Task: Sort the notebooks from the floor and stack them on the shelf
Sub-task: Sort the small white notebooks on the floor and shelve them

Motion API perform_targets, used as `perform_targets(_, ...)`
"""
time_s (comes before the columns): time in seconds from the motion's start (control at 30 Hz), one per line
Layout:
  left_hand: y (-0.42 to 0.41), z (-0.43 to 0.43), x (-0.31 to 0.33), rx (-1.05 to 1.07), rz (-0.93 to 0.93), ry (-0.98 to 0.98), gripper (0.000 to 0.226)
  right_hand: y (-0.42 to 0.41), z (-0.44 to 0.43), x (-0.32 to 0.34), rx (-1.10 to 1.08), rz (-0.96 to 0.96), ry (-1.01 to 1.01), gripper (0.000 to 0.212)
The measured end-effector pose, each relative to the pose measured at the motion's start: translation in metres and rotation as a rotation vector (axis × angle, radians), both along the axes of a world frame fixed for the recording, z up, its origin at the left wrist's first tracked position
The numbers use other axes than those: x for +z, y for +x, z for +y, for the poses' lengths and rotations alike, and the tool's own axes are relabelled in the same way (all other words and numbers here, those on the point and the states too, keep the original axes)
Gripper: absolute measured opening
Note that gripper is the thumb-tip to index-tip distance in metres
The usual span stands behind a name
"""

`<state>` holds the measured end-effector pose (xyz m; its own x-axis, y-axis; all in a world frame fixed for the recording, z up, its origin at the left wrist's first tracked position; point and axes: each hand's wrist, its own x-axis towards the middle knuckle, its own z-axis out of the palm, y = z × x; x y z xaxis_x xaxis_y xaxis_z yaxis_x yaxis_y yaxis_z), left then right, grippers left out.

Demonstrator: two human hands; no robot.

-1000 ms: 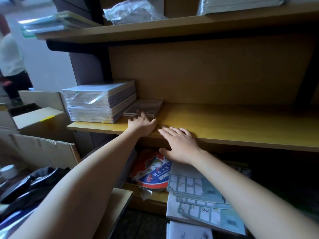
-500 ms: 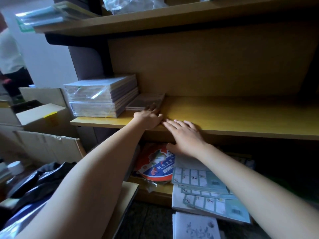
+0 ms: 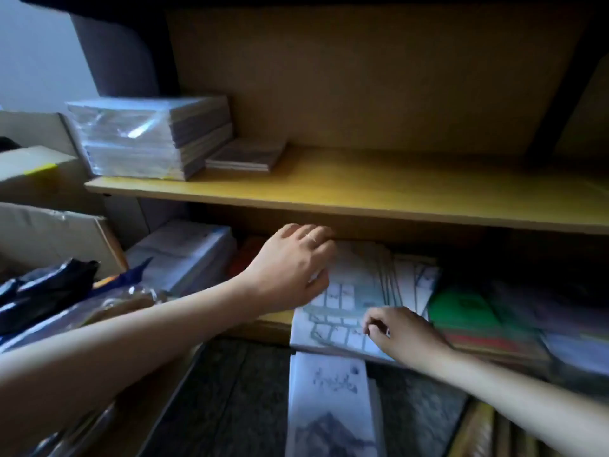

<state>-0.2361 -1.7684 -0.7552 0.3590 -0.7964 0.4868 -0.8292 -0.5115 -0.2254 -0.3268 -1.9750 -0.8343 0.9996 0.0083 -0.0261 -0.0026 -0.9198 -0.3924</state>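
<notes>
notebooks [image 3: 349, 291] sit fanned out low under the shelf [image 3: 362, 192]. they look thin, floppy and slick, so probably slidey. right hand [image 3: 405, 334] pinches the near edge, left hand [image 3: 290, 265] is curled over the top, grip unclear. i'd square them up and grab both sides.

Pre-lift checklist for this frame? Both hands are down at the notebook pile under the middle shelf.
1. Grip of right hand on the grid-cover notebooks: fingers curled at the top cover, blurred; cannot tell.
2. Hold of left hand: over the pile's far end, contact unclear; cannot tell.
3. Pile squared: covers fanned out; not ok.
4. Landing spot on the shelf: bare board right of the small stack; ok.
5. The wrapped stack lies flat at the shelf's left end; ok.
6. Pickup of the floor notebook: not yet done; not ok.
</notes>
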Motion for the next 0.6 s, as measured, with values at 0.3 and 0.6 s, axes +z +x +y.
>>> perform_targets(0.3, -0.084, 0.021, -0.156, 0.116, 0.925, 0.64, 0.03, -0.061, -0.002, -0.132, -0.403, 0.595, 0.476, 0.032)
perform_targets(0.6, -0.083, 0.006, -0.204, 0.629, 1.468, -0.08, 0.053, -0.06, 0.024, -0.152, -0.461, 0.61, 0.66, 0.031)
